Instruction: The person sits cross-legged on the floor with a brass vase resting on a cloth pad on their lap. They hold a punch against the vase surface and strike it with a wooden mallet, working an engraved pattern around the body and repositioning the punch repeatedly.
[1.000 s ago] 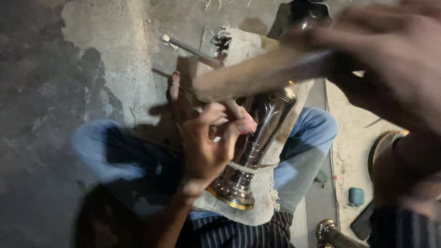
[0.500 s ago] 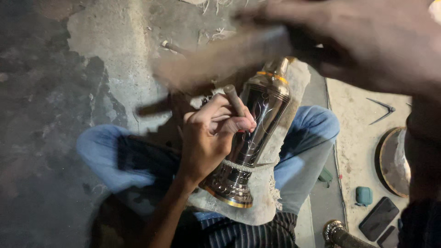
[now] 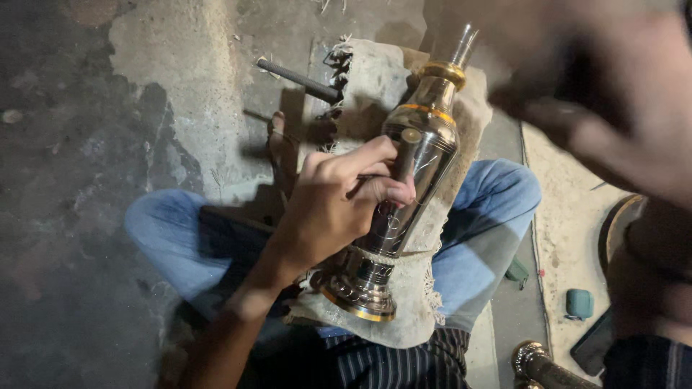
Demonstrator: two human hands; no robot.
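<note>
bare concrete floor (image 3: 173, 94) open at left, metal rod (image 3: 299, 81) and cloth (image 3: 371, 72) crowd vase (image 3: 404, 194)

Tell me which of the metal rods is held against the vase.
The short punch pinched in the left hand's fingers, its tip on the metal vase. The other, a dark rod, lies loose on the concrete floor beyond the cloth.

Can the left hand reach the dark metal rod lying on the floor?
Probably yes: the left hand rests on the metal vase, the rod lies just beyond, with nothing between.
</note>
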